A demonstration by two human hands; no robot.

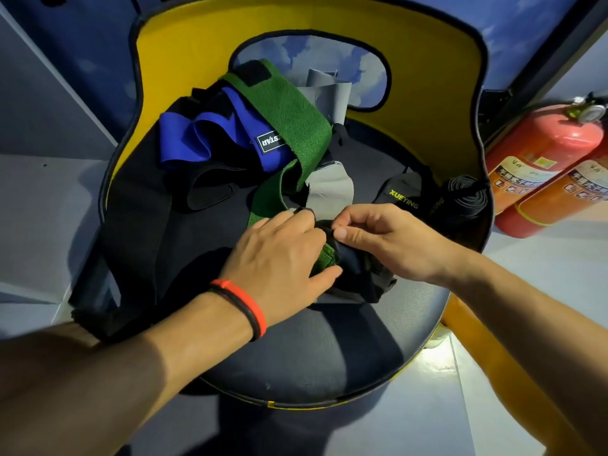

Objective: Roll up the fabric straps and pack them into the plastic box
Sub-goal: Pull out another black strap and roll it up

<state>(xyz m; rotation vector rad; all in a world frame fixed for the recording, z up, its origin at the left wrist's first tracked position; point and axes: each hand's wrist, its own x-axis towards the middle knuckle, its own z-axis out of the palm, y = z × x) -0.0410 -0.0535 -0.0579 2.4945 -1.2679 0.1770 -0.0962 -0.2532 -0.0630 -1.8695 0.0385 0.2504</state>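
one green strap [289, 113] runs from the far pile to a tight roll [327, 258] at the seat's near middle. my left hand [279, 255] grips the roll, my right hand [388, 245] pinches black fabric [358, 274] against it. i'd keep edges flush and tension even while turning. blue strap [204, 133] and grey strap [329, 189] lie farther back on the chair seat [312, 357]; no plastic box shows.

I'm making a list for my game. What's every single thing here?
chair: one, yellow back, dark seat, under everything
green strap: one, green, across pile, near end rolled
blue strap: one, blue, back left
grey strap: count unclear, grey, middle and back
black straps: several, black, loose left, rolled right
fire extinguishers: two, red and orange, floor right
wristband: one, red and black, left wrist
left hand: one, grips green strap
right hand: one, pinches black cloth beside it
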